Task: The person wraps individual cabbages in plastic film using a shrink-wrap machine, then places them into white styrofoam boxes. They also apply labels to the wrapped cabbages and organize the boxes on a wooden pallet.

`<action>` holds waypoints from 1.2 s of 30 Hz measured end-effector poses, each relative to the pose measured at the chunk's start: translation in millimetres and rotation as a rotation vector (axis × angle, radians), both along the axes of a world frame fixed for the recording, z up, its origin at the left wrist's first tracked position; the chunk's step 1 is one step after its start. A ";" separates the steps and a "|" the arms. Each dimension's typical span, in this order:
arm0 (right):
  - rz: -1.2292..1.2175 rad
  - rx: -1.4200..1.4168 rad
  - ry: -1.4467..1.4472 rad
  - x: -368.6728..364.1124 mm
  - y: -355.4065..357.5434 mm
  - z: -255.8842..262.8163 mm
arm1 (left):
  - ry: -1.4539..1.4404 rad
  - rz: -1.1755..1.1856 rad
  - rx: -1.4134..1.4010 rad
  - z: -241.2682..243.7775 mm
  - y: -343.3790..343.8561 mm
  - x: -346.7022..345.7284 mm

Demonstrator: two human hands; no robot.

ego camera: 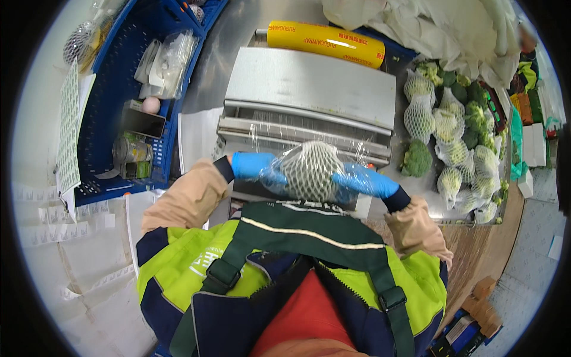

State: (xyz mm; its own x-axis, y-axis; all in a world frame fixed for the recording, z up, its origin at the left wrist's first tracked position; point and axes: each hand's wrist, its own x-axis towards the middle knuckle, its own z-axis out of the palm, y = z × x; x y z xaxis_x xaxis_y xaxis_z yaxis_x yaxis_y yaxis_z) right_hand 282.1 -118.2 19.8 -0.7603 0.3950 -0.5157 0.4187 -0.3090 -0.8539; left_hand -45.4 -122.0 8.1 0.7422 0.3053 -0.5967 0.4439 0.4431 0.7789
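Between my two blue-gloved hands is a broccoli head in a white foam net (312, 172), with clear cling film drawn around it. My left hand (258, 168) grips its left side, fingers partly under the film. On the other side my right hand (366, 179) holds it, also with film over the fingers. Just beyond stands a metal film-wrapping machine (312, 80); a clear sheet of film (290, 127) spans its front rollers towards the bundle. A yellow roll of cling film (325, 42) lies at the machine's back.
Several foam-netted broccoli heads (450, 151) crowd the metal table at right, beside one bare broccoli (417, 158). At left, a blue plastic crate (100, 107) holds plastic bags (171, 67), a phone (143, 122) and a jar (131, 149). White sheeting (428, 31) drapes the far right.
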 end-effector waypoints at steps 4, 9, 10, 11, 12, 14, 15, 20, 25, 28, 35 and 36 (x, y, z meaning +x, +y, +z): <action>-0.140 -0.269 0.130 14.0 -30.9 -92.3 | 0.010 0.247 -0.130 -50.4 -12.9 -7.3; -0.684 -0.758 0.358 26.5 -58.3 -65.1 | 0.064 0.688 -0.283 -9.9 -41.8 -29.7; -0.731 -0.805 0.419 26.3 -62.2 -57.3 | -0.002 0.728 -0.339 1.1 -46.5 -27.3; -0.778 -0.851 0.480 25.2 -65.4 -51.6 | 0.016 0.746 -0.154 -1.5 -53.3 -22.1; -0.870 -0.697 0.351 16.6 -70.2 -45.9 | 0.032 0.760 0.027 -8.5 -62.7 -13.1; -1.001 -0.116 0.172 -2.6 -78.0 -52.6 | 0.010 0.919 0.257 -31.3 -80.5 3.4; -1.045 0.180 0.074 -9.2 -81.6 -62.2 | 0.010 1.037 0.278 -41.9 -82.1 10.4; -1.673 0.130 0.242 -26.0 -71.9 -65.5 | 0.109 1.467 0.264 -41.2 -92.9 30.9; -1.675 0.137 -0.108 14.3 -181.6 -27.5 | 0.146 1.647 -0.052 -34.3 -184.3 -15.6; -1.371 -0.104 -0.368 19.3 -222.4 -81.4 | 0.256 1.348 -0.492 -101.9 -215.6 -28.9; -0.786 -0.017 -0.062 -52.6 -225.7 -209.1 | 0.584 0.157 0.322 -174.8 -215.4 -4.0; -0.930 -0.181 0.101 -62.0 -225.1 -200.3 | 0.546 0.155 0.318 -167.5 -217.9 -7.2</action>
State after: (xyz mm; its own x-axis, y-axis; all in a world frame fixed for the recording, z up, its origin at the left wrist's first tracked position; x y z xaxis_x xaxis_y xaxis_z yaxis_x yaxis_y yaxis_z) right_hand 220.1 -343.3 -180.4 -0.2262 0.7843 -0.5777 -0.1342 -0.6125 -0.7790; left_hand -52.6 -340.0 -159.4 0.2905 0.6086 -0.7384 0.7627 0.3187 0.5627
